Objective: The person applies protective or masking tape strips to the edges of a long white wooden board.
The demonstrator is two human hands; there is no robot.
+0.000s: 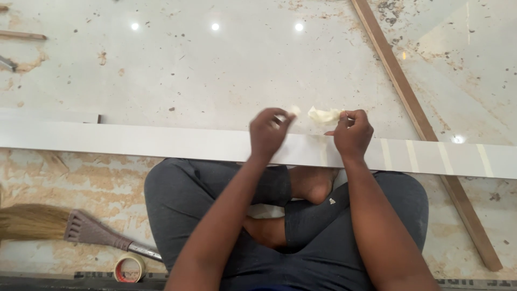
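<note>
I sit cross-legged on a glossy tiled floor with a long pale grey board (pixel 161 143) lying across my lap. Above its far edge my right hand (pixel 353 134) pinches a crumpled cream strip of tape (pixel 325 115). My left hand (pixel 268 132) is closed on a smaller cream scrap (pixel 293 110) just to the left; the two pieces are apart. Several pale tape strips (pixel 431 157) cross the board to the right of my hands.
A straw broom (pixel 64 226) with a grey handle lies at my left knee, beside a roll of masking tape (pixel 129 268). A thin wooden batten (pixel 425 129) runs diagonally across the floor on the right. The tiles (pixel 215 70) are stained and dusty.
</note>
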